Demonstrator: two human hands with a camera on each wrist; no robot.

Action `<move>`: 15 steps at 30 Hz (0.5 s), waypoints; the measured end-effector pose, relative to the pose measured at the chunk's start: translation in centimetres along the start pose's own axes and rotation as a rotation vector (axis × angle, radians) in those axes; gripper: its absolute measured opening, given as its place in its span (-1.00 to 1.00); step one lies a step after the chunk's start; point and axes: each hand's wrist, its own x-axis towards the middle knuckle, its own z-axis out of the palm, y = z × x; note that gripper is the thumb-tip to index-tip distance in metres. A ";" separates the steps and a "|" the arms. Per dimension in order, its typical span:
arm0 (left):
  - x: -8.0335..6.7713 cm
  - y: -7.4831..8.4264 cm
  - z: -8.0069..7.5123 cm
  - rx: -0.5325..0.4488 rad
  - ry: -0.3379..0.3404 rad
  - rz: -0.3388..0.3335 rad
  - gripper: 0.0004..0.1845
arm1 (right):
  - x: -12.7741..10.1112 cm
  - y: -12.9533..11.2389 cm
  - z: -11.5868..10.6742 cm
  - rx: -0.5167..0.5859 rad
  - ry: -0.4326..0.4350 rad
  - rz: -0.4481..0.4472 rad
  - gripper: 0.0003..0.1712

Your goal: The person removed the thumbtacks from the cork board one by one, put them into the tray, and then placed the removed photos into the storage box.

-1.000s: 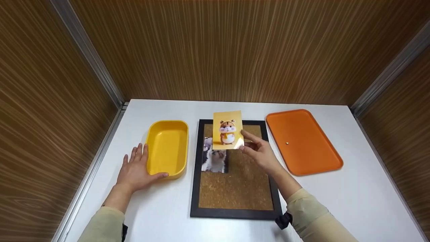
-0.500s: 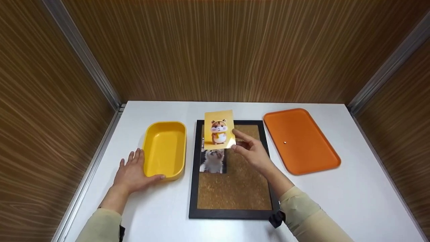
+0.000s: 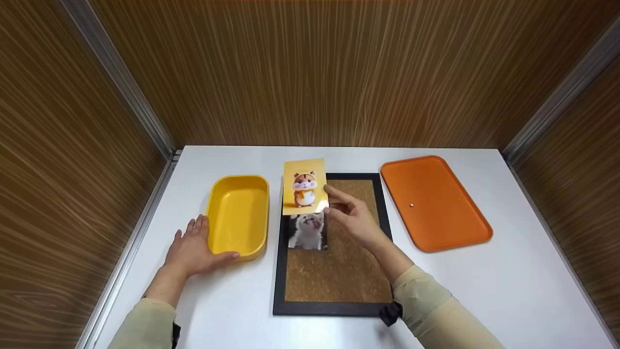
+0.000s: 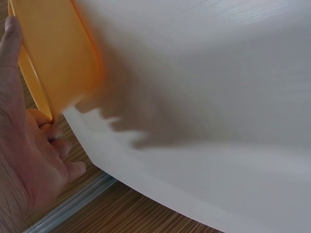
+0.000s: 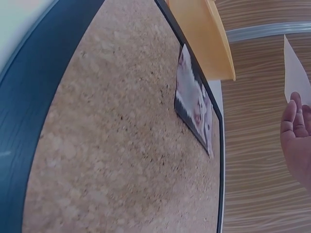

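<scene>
My right hand pinches a yellow photo card with a cartoon hamster on it by its right edge. The card hangs over the top left of a black-framed cork board and overlaps a kitten photo lying there. In the right wrist view, the card's plain back shows, well above the cork. My left hand rests on a yellow container, fingers extended along its left side and thumb on the front rim. The left wrist view shows the thumb and fingers touching the container's wall.
An orange tray lies right of the board, with a small shiny bead-like thing on it. All stand on a white table. Wood-grain panels enclose the back and sides.
My right hand has carried the hamster card leftward, from over the board's upper middle to its top left corner. The left hand has stayed on the yellow container.
</scene>
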 end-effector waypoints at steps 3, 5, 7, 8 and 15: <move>0.0 0.1 -0.1 0.000 -0.003 -0.001 0.57 | 0.3 -0.1 0.4 -0.007 -0.012 -0.024 -0.32; 0.0 0.1 -0.1 -0.004 -0.005 -0.002 0.57 | 0.5 -0.2 0.7 -0.012 -0.022 -0.039 -0.33; 0.1 0.2 -0.1 -0.007 -0.009 -0.005 0.56 | 0.7 -0.3 1.0 -0.009 -0.029 -0.047 -0.33; 0.0 0.2 -0.2 -0.009 -0.011 -0.006 0.56 | 0.7 -0.3 1.2 -0.006 -0.033 -0.049 -0.33; -0.1 0.5 -0.3 -0.032 -0.017 -0.012 0.55 | 1.3 -0.6 2.5 0.001 -0.055 -0.052 -0.32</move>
